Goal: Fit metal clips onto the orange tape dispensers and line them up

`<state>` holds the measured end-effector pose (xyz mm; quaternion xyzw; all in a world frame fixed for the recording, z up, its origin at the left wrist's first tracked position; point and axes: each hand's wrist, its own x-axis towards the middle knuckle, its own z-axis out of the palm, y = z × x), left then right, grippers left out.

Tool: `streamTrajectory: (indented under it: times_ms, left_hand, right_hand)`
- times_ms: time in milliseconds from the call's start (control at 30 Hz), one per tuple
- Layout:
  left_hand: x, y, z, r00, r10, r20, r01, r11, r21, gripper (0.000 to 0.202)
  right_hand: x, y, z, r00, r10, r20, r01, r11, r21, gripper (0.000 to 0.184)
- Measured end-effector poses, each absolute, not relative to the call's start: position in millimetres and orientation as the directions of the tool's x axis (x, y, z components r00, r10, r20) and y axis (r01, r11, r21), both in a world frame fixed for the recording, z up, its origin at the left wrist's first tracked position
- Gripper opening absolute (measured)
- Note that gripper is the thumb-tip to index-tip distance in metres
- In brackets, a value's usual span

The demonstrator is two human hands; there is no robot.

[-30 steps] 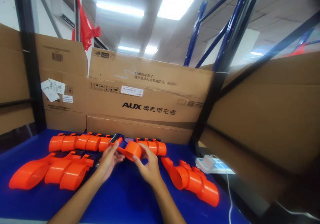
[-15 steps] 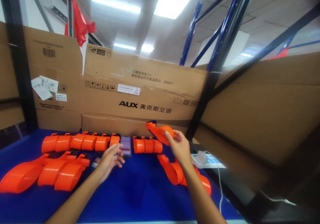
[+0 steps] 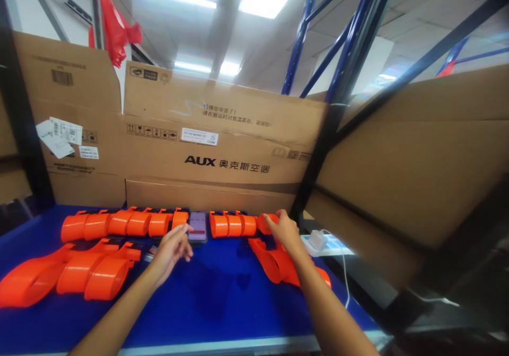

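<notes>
My right hand [image 3: 284,230] is closed on an orange plastic piece [image 3: 265,220] and holds it down at the right end of a short back row of orange pieces [image 3: 233,224]. My left hand [image 3: 172,247] hovers empty above the blue table [image 3: 222,297], fingers loosely curled and apart, just in front of a phone [image 3: 198,226] with a lit screen. A longer row of orange pieces [image 3: 123,223] lies to the left of the phone. Larger orange pieces [image 3: 67,274] lie at the front left, and more orange pieces [image 3: 278,263] lie under my right forearm.
Cardboard boxes marked AUX [image 3: 214,149] wall off the back of the table, and more cardboard [image 3: 417,170] stands at the right. A white charger with a cable [image 3: 318,239] lies by the table's right edge. Blue rack posts [image 3: 342,70] rise behind.
My right hand, which carried the orange piece up and to the right half a second ago, has lowered it onto the right end of the back row. My left hand let go and stayed by the phone.
</notes>
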<state>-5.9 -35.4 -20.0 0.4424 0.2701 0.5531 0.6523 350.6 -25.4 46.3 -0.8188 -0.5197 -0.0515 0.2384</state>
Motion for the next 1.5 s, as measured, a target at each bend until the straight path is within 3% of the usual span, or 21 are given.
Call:
streamTrajectory:
  times_ms: [233,467,567,900,1300,1500]
  left_hand:
    - [-3.8,-38.2,-18.2,0.26,0.955,0.143,-0.431,-0.018,0.902,0.04]
    - [-4.2,-33.6,-24.8,0.257,0.954,0.153,-0.369,-0.049,0.928,0.042]
    - [-4.2,-33.9,-25.1,0.274,0.95,0.149,-0.347,-0.047,0.937,0.041]
    - [-5.8,-36.8,-21.4,0.274,0.95,0.149,-0.364,-0.041,0.93,0.038]
    - [-4.1,-31.4,-26.5,0.294,0.945,0.146,-0.371,-0.028,0.928,0.036]
    - [-3.2,-38.0,-19.9,0.363,0.922,0.136,-0.371,0.009,0.929,0.039]
  right_hand:
    - [342.9,-26.0,39.6,0.364,0.898,0.245,0.919,-0.305,-0.248,0.046]
    - [337.9,-55.6,66.0,0.298,0.928,0.223,0.951,-0.268,-0.155,0.054]
    - [331.8,-73.1,71.8,0.231,0.968,0.102,0.972,-0.225,-0.068,0.051]
    - [304.9,-89.2,68.9,0.197,0.98,-0.025,0.979,-0.198,-0.05,0.013]
    - [297.2,-113.3,116.2,0.205,0.972,0.114,0.978,-0.202,-0.044,0.025]
    - [253.9,-125.0,123.1,0.059,0.95,0.306,0.983,-0.002,-0.184,0.034]
